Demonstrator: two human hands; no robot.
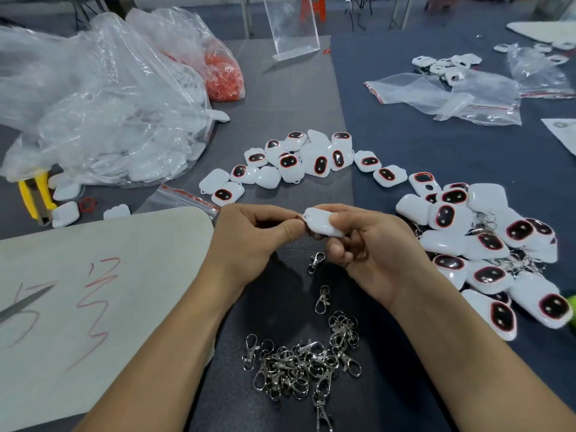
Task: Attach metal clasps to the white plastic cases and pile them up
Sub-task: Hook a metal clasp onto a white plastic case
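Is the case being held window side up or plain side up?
Plain side up: the case in the right hand shows only white, no red-rimmed window.

Held white plastic case (324,224): smooth, glossy moulded shell with soft highlights. Piled cases (486,244), right: the same gloss-white plastic, each face set with a shiny black inset ringed in red. Metal clasps (299,366): bright, polished silver-coloured metal, strongly reflective. Counter (286,98): matt, dark grey covering, finely textured like cloth or felt. Bags (103,98), left: thin clear plastic film, crinkled and glinting. Stand (293,29), rear: clear, rigid, smooth plastic. Pale sheet (93,275), near left: matt and flat; paper or board cannot be told.
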